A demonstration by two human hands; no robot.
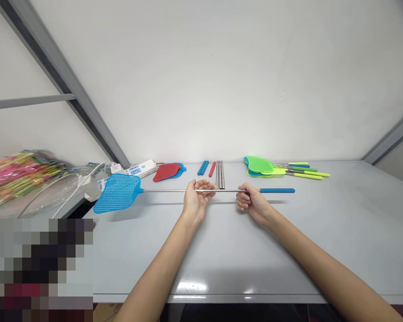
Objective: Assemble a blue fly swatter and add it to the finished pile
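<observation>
A fly swatter with a blue mesh head (118, 193), a thin metal shaft (164, 191) and a blue grip (277, 191) lies level across both my hands, above the table. My left hand (196, 199) is turned palm up, its fingers loosely curled around the middle of the shaft. My right hand (251, 201) is closed on the shaft just left of the blue grip. Behind my hands, several metal rods (220, 174) lie side by side, with a red grip (212, 169) and two blue grips (203, 167) to their left.
A red swatter head (167, 171) overlaps a blue one at the table's back. Several swatters (260, 164) with green and yellow heads are piled at back right. White power strips (141, 169), cables and bagged colourful items (20, 176) occupy the left. A wall stands behind the grey table (356, 232).
</observation>
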